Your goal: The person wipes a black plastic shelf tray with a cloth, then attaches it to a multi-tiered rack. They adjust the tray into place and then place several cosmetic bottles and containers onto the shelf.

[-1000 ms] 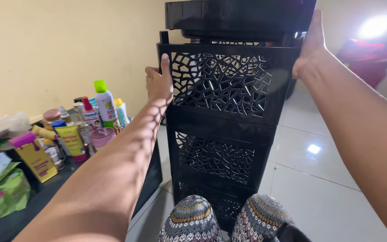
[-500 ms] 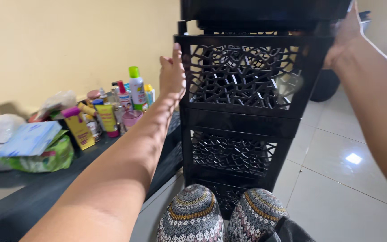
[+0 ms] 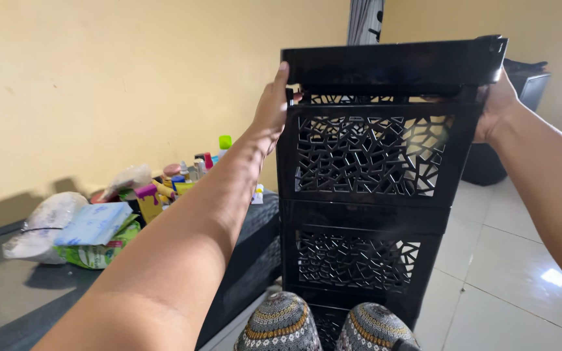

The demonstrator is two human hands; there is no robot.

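A tall black plastic drawer unit [image 3: 365,195] with lattice-cut drawer fronts stands on the floor right in front of me. My left hand [image 3: 271,107] grips its upper left edge, just under the flat black top panel [image 3: 391,62]. On the opposite side my right hand [image 3: 497,107] holds the upper right corner. Two drawer fronts show fully, and a third is partly hidden at the bottom.
A dark low surface [image 3: 21,292] on the left carries plastic bags [image 3: 47,224], a blue packet [image 3: 95,222] and several bottles and tubes [image 3: 190,172] against the yellow wall. My knees in patterned fabric [image 3: 326,325] touch the unit's base. A dark bin [image 3: 521,130] stands behind on white floor tiles.
The view has shifted, so the drawer unit now sits lower and more to the right in frame. Both hands have slid up to the top edge of the unit.
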